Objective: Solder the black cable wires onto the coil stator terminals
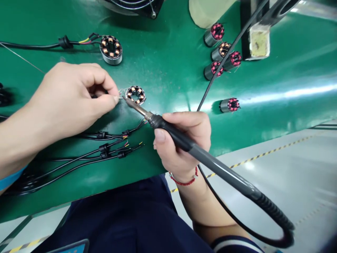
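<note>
My right hand (184, 140) grips a soldering iron (181, 135) by its dark handle, with the tip pointing to the upper left. That tip meets thin wire ends beside a small stator (135, 95) with copper coils. Thumb and forefinger of my left hand (76, 91) pinch a thin wire (120, 98) just left of the tip. Part of what lies inside those fingers is hidden. A thin silvery strand (23, 59) runs in behind the left hand. Above it stands another copper-coil stator (111, 51), joined to a black cable (44, 46) by coloured leads.
Several black cables (86, 160) with bare coloured ends lie below my left hand. Stators with red coils (229, 105) stand to the right. A sponge in a tray (259, 43), the iron's cord (226, 58) and a fan (134, 4) are at the back of the green table (168, 70).
</note>
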